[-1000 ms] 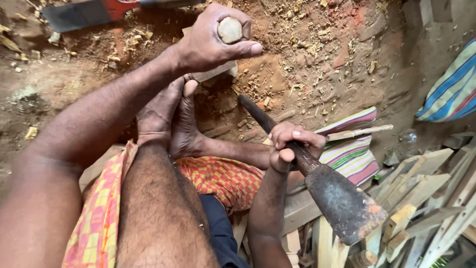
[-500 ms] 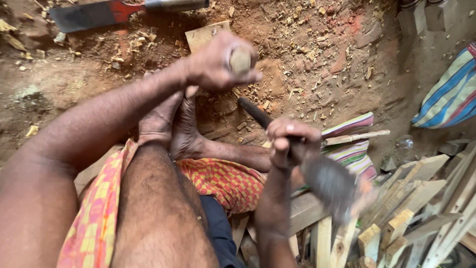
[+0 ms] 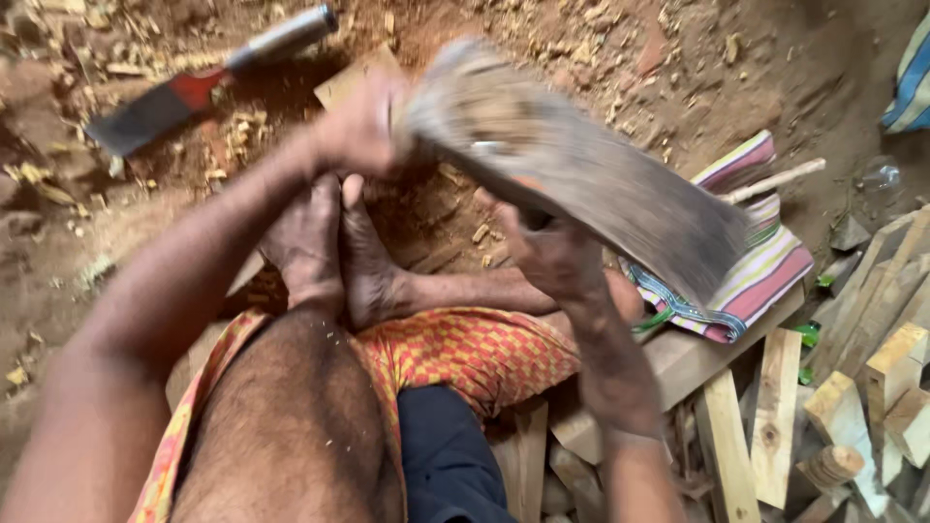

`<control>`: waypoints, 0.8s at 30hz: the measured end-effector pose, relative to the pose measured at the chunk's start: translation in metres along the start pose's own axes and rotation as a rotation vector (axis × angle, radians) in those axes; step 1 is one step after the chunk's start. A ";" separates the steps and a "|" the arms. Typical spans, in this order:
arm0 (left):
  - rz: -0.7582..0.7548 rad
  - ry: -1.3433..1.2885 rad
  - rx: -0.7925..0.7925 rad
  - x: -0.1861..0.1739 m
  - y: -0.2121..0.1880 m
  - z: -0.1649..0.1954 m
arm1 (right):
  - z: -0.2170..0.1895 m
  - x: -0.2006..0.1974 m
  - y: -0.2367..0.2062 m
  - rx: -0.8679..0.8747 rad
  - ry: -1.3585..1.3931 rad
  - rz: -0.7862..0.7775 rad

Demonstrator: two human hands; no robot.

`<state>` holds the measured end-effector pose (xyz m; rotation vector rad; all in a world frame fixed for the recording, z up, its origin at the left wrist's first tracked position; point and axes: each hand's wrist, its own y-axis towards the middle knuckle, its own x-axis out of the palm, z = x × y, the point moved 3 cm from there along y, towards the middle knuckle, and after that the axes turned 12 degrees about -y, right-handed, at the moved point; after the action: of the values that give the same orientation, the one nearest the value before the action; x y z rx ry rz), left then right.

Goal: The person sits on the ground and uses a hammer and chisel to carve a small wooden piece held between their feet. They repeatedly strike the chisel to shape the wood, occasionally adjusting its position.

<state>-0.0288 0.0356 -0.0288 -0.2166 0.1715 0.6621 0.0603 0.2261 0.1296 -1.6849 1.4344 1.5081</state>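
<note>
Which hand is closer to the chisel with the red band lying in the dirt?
Left. The left hand is just right of the chisel, gripping a small wooden piece. The right hand is farther away, lower right, swinging the big blade.

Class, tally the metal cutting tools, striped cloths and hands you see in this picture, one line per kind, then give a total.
Broad-bladed chopping tools: 2, one swung by the right hand, blade, one lying on the dirt
Striped cloths: 2
Hands: 2, including left hand
Total: 6
</note>
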 end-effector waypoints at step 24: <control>0.286 -0.155 0.608 0.037 -0.029 0.088 | 0.034 0.013 -0.057 0.200 0.835 0.526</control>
<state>0.0258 0.0569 0.0516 0.4499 0.2492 0.8755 0.0946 0.2697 0.0911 -2.0037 2.5146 0.8087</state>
